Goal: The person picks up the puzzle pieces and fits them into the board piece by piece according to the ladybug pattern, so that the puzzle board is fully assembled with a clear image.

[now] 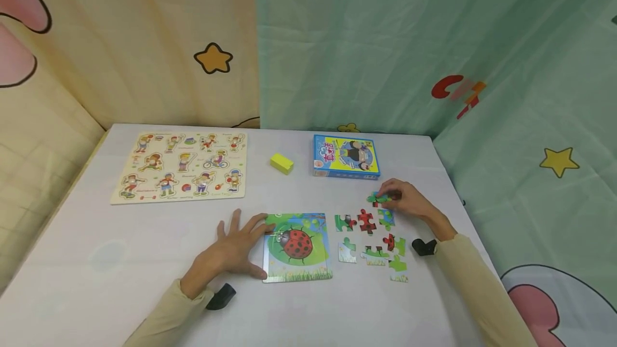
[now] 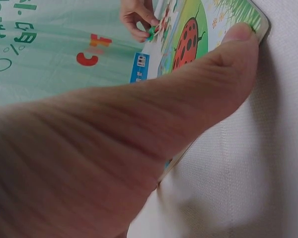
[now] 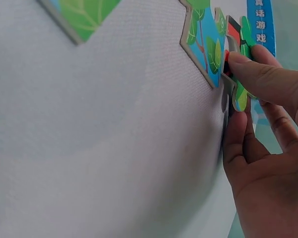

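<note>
A square ladybug picture board (image 1: 296,269) lies flat on the table. My left hand (image 1: 231,250) rests at its left side with fingers spread, the thumb on the near corner and fingertips on the far part of that edge. In the left wrist view the thumb (image 2: 241,47) presses the board's grassy corner. To the right, my right hand (image 1: 408,198) pinches a green puzzle piece (image 3: 240,96) between thumb and fingers, at the far end of the loose pieces. Several puzzle pieces (image 1: 367,222) with red, green and blue parts are spread between board and right hand.
A pale board with sports figures (image 1: 180,170) lies at the back left. A yellow block (image 1: 281,164) and a blue-and-yellow box (image 1: 346,157) sit toward the back. Curtains hang right behind the white table (image 1: 144,250).
</note>
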Available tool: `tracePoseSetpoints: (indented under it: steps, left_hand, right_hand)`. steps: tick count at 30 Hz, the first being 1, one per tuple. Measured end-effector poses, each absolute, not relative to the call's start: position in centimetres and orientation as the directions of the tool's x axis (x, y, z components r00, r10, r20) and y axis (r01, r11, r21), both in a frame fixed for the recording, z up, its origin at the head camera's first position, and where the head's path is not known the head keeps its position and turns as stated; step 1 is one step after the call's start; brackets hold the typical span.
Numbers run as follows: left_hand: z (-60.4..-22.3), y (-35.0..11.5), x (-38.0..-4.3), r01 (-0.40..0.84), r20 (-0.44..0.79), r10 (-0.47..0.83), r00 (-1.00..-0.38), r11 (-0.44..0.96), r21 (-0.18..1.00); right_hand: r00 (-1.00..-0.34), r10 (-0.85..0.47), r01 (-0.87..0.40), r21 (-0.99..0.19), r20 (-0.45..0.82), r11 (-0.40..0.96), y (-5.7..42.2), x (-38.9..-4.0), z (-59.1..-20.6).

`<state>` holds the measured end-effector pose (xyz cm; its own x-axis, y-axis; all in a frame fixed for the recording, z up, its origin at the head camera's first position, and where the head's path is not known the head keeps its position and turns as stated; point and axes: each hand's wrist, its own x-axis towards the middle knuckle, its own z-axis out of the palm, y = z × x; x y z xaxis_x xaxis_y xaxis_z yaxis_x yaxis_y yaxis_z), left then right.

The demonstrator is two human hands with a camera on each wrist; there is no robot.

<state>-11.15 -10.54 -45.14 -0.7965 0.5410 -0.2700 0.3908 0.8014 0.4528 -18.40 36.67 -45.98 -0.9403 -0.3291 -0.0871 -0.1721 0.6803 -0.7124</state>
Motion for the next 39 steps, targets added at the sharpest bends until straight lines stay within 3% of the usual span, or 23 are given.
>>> tracePoseSetpoints:
  steps: [11,20,39]
  left_hand:
    - [-45.0,-10.6,-11.1,0.413,-0.249,0.556,-0.793,0.791,0.452]
    - [-44.7,-10.6,-11.0,0.400,-0.263,0.548,-0.794,0.797,0.452]
    - [-44.8,-10.5,-11.0,0.391,-0.274,0.544,-0.793,0.800,0.455]
  right_hand:
    - [-0.917,-0.370,-0.116,-0.788,-0.148,0.604,37.4,-18.9,-46.1]
    - [-0.905,-0.376,-0.074,-0.797,-0.199,0.600,34.8,-18.9,-45.1]
    - [-0.780,-0.611,-0.212,-0.861,-0.137,0.463,26.4,-18.6,-45.1]
